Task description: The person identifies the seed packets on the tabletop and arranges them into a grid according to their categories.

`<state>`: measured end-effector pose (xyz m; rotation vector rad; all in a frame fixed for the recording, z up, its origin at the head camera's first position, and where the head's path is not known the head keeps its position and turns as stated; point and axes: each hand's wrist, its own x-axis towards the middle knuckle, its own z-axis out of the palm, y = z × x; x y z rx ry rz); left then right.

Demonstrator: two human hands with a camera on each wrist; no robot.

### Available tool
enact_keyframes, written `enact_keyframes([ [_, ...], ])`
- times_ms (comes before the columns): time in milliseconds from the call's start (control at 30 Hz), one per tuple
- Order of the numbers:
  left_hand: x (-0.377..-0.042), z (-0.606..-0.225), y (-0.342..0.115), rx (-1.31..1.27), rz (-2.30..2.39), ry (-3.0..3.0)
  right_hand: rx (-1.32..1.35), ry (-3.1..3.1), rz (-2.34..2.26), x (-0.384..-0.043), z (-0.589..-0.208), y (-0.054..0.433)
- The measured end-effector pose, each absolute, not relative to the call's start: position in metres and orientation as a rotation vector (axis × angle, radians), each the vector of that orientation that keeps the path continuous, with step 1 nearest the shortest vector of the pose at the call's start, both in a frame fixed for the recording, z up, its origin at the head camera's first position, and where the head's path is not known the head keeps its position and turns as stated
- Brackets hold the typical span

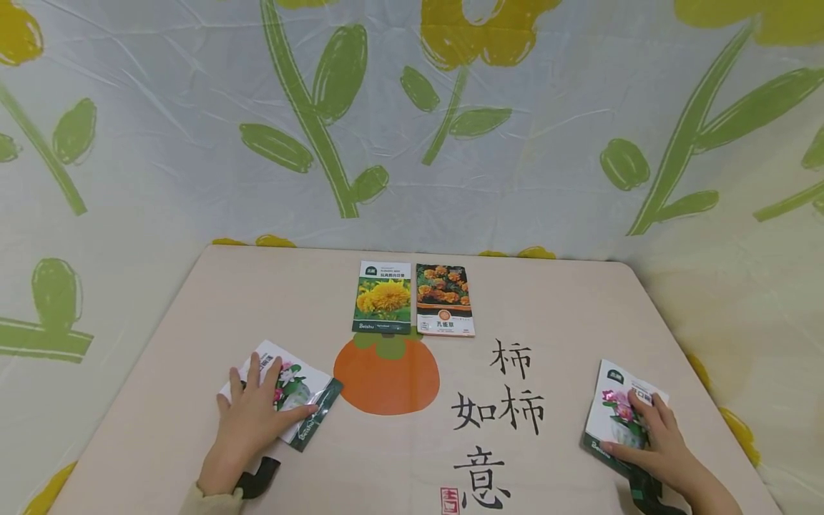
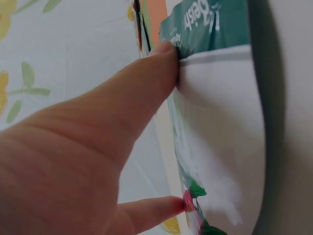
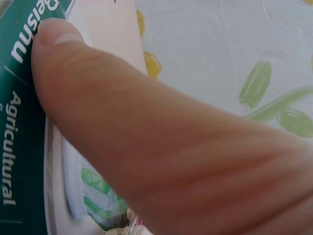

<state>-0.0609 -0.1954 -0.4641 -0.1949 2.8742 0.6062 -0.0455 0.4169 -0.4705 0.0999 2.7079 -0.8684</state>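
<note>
My left hand (image 1: 252,415) rests with spread fingers on a white seed packet (image 1: 302,375) with pink flowers and a green band, lying tilted on the table's left side. In the left wrist view, the thumb (image 2: 142,78) touches the packet's green band (image 2: 220,24). On the right, my right hand (image 1: 663,443) lies across a similar seed packet (image 1: 605,411), which looks thick, perhaps a stack. Its thumb (image 3: 98,88) presses flat on the green band (image 3: 19,127), as the right wrist view shows. Both palms hide part of the packets.
At the back middle, a yellow-flower seed packet (image 1: 384,297) and an orange-flower seed packet (image 1: 444,300) lie side by side. The pale tablecloth (image 1: 547,307) carries a printed persimmon (image 1: 386,379) and black characters. A flower-printed curtain (image 1: 515,179) stands behind the table.
</note>
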Motion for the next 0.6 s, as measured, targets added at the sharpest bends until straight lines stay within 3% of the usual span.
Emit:
enact_keyframes([
  [600,-0.0637,-0.4611,-0.1853,-0.138,0.591,2.888,0.126,2.686,-0.861,-0.0464,-0.4686,0.4155],
])
